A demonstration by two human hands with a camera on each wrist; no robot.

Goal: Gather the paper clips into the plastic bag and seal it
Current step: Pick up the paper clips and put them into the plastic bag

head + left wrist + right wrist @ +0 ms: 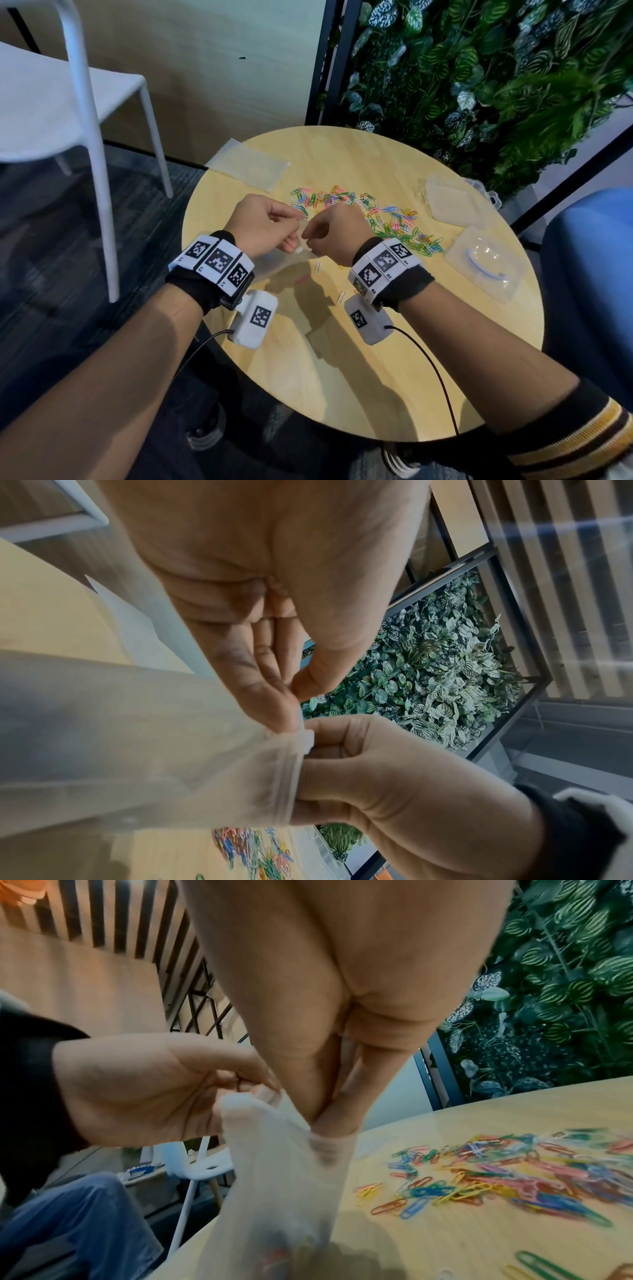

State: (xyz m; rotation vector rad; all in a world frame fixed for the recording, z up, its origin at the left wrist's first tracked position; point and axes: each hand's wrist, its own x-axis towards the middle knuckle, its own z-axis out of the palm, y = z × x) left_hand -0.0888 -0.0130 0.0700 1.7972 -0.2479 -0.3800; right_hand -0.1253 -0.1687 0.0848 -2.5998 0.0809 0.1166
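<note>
**Inspector:** Forearms fill the near foreground of the head view, each with a marker-tagged wristband. State the hands.

**Assistant:** Left hand (262,224) and right hand (334,233) are raised close together above the round wooden table (359,359). Both pinch the top edge of the plastic bag (284,1172) — thumb against fingers on each side of its mouth. Neither hand is apart; each is clamped on the bag's rim.

**Inspector:** Bag position?

**Assistant:** It hangs down from the two hands toward the table's near half. The film is translucent. In the right wrist view a few coloured shapes show blurred through its lower part; I cannot tell how many.

**Inspector:** Sealed?

**Assistant:** Cannot tell. The left wrist view shows the rim bunched between the fingertips (287,718), but the closure strip is not legible.

**Inspector:** Paper clips?

**Assistant:** A loose multicoloured spread of paper clips (373,214) lies on the table beyond the hands, trailing toward the right. Two white clips (318,267) lie apart from it, nearer the person.

**Inspector:** Other items?

**Assistant:** A flat spare bag (248,164) at the table's far left edge; clear plastic containers (484,270) at the right edge; a white chair (78,102) to the left; a leafy plant wall (496,75) behind.
</note>
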